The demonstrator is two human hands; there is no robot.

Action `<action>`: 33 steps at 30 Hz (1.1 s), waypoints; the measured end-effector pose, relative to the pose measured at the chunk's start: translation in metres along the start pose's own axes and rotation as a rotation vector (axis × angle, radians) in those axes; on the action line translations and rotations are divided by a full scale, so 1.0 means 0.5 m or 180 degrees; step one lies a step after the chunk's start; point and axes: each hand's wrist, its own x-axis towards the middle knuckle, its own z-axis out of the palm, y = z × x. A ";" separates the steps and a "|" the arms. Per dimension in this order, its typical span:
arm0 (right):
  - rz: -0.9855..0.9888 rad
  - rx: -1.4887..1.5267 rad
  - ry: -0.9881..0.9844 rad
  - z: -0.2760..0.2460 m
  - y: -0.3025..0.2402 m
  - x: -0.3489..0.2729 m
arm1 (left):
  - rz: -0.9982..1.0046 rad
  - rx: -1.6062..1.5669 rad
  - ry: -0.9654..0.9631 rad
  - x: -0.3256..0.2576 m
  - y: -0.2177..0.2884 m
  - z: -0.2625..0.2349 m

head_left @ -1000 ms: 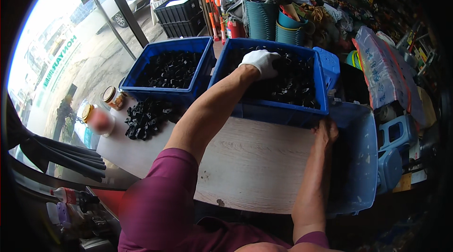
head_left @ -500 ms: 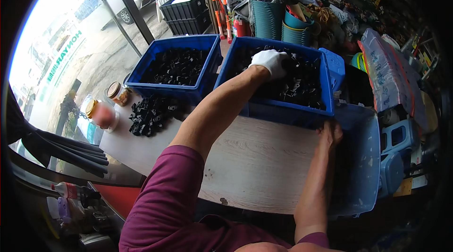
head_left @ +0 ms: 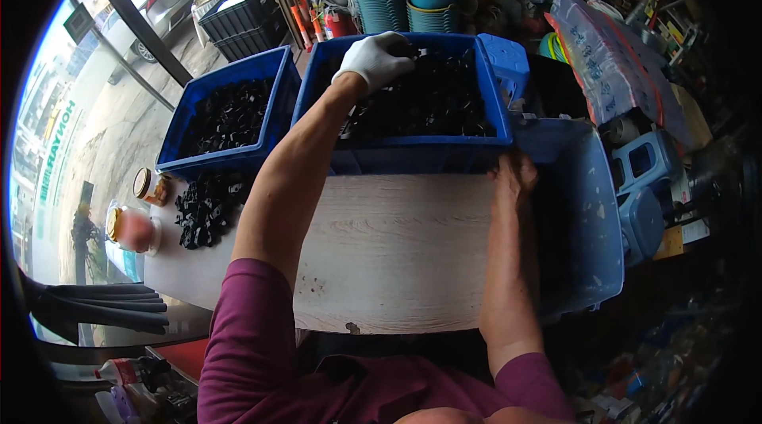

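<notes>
My left hand [head_left: 375, 60], in a white glove, is over the back left part of a large blue bin [head_left: 421, 156] full of small black plastic parts [head_left: 432, 102]. Its fingers are curled down at the parts, and whatever they grip is hidden. Bare and closed, my right hand [head_left: 514, 173] is at the bin's front right corner, gripping low there. A second blue bin [head_left: 208, 163] to the left also holds black parts. In front of that one, a heap of black parts [head_left: 202, 213] lies on the pale wooden table [head_left: 397, 249].
Two jars, one with reddish contents [head_left: 133, 229] and a smaller one [head_left: 151, 186], stand at the table's left edge by the window. An upright translucent blue tub [head_left: 583, 217] is beside my right forearm. Blue stools [head_left: 641, 166] and stacked green buckets [head_left: 381, 5] lie beyond.
The view has shifted, so the scene sits further left and higher. My left hand has moved toward the back left of the bin. My right hand stays at the bin's corner.
</notes>
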 end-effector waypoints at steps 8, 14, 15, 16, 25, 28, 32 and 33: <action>0.0119 -0.0230 0.0187 0.052 -0.012 -0.038 | -0.0237 -0.1525 0.0123 -0.084 0.016 -0.058; -0.0092 -0.0310 -0.0016 0.096 -0.013 -0.073 | -0.0579 -0.2586 0.0559 -0.240 0.049 -0.115; -0.0133 -0.0337 0.0085 0.045 0.000 -0.022 | -0.0399 -0.2516 0.0577 -0.250 0.071 -0.107; 0.0110 0.0191 -0.0193 -0.053 0.023 0.069 | -0.0183 -0.2508 0.0529 -0.251 0.101 -0.089; -0.0085 -0.0205 0.0264 0.094 -0.089 -0.097 | 0.1249 -0.0262 0.1001 -0.489 0.076 0.003; -0.0175 -0.0609 0.0307 0.074 -0.071 -0.081 | 0.1007 0.0446 0.0530 -0.500 0.041 0.066; -0.0172 -0.0504 0.0392 0.098 -0.093 -0.109 | 0.0829 0.0992 0.0631 -0.502 0.040 0.079; -0.0172 -0.0540 0.0433 0.091 -0.093 -0.106 | 0.0839 0.0963 0.0615 -0.502 0.039 0.086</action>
